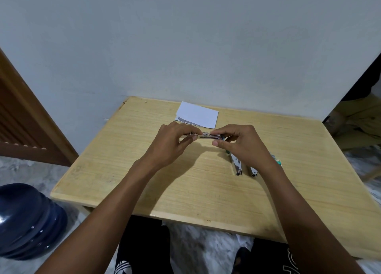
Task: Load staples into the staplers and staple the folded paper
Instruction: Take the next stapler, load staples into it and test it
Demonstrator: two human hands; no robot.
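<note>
The surface [185, 187] was pale yellow wood with fine grain lines, and the folded paper [199, 115] was white. The stapler [208, 136] was silvery metal, the wall [185, 42] plain grey-white, and the ribbed container [26, 222] glossy dark blue.

Left hand [173, 138] and right hand [240, 142] pinching metal stapler [208, 136], folded paper [198, 114] behind

wooden table [127, 183], dark blue jug [26, 222], wooden door [24, 125]

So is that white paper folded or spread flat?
Folded. The paper lies on the table as a small rectangle with layered edges showing at its near left side.
</note>
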